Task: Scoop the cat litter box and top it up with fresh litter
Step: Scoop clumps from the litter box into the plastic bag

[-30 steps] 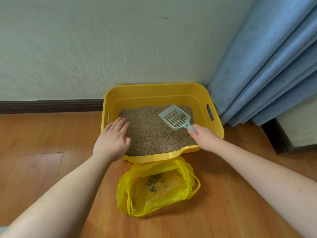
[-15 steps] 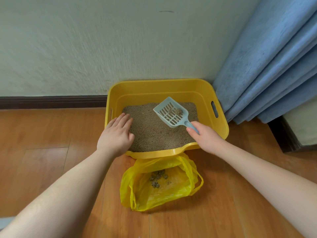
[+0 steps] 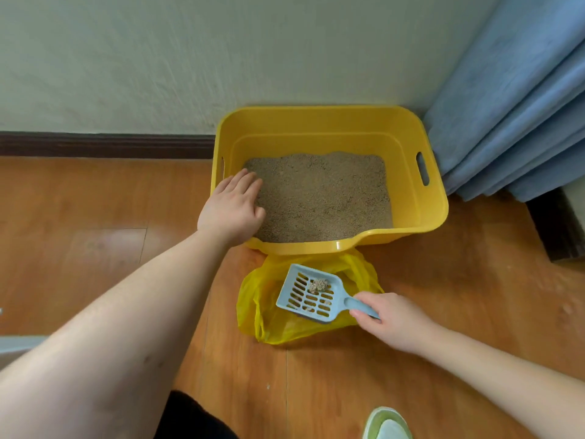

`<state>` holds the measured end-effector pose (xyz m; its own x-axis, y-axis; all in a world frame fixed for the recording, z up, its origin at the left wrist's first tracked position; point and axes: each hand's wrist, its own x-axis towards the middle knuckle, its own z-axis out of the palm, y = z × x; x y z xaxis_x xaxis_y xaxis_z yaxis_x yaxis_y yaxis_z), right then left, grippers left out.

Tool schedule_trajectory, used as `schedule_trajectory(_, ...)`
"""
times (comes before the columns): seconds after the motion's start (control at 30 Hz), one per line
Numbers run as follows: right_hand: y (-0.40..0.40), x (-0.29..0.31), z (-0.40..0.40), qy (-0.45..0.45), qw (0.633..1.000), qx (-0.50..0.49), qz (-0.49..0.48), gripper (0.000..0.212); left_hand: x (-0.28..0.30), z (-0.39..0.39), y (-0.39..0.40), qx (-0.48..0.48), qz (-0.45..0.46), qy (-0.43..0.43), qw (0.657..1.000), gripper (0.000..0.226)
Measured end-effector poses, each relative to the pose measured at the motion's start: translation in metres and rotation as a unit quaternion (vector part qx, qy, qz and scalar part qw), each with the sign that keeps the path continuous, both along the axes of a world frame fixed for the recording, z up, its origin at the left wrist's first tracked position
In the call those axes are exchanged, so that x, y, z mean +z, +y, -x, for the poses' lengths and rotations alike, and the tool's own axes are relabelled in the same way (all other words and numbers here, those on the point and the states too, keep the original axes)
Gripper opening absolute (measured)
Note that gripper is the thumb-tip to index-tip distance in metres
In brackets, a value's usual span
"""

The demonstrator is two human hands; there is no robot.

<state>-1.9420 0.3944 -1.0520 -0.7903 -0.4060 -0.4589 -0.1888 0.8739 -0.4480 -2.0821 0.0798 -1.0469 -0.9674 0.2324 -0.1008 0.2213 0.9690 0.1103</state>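
- The yellow litter box [image 3: 329,245] stands on the wooden floor [image 3: 95,248], with its far side against the pale wall [image 3: 221,52] and a blue curtain [image 3: 522,122] just beside its right side.
- The box holds a flat layer of brown-grey litter [image 3: 319,198] that covers its bottom; the near rim has a lowered lip.
- A yellow plastic bag [image 3: 269,321] lies open on the floor directly in front of the box, and its far edge touches or goes under the near rim.
- A light blue slotted scoop [image 3: 308,294] is above the open bag, tilted, and a small clump [image 3: 318,285] sits on the upper part of its blade.
- The right hand [image 3: 391,318] holds the handle of the scoop, with the fingers curled around it.
- The left hand [image 3: 232,207] rests on the near left corner of the box, over its rim; the fingers are straight and close together, and they reach toward the litter.
- A dark baseboard [image 3: 104,145] runs along the bottom of the wall on the left of the box.
- At the lower edge a green and white shoe [image 3: 387,424] and a piece of dark clothing [image 3: 193,419] are visible.
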Motion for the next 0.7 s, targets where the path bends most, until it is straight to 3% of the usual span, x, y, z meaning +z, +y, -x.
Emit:
schedule_trajectory(0.2,-0.003,-0.023,-0.003,-0.033,0.997,0.02,-0.071,0.034,-0.001,-0.001,0.0,-0.005,0.005,0.002,1.0,0.061)
schedule_trajectory(0.43,0.001,-0.042,-0.001,-0.085,0.994,-0.004,0.062,0.021,-0.002,0.0,-0.001,-0.004,0.004,0.014,1.0,0.061)
schedule_trajectory(0.7,0.0,-0.046,0.004,-0.133,0.974,-0.106,0.15,0.033,-0.005,0.001,-0.002,-0.003,0.006,0.022,1.0,0.061)
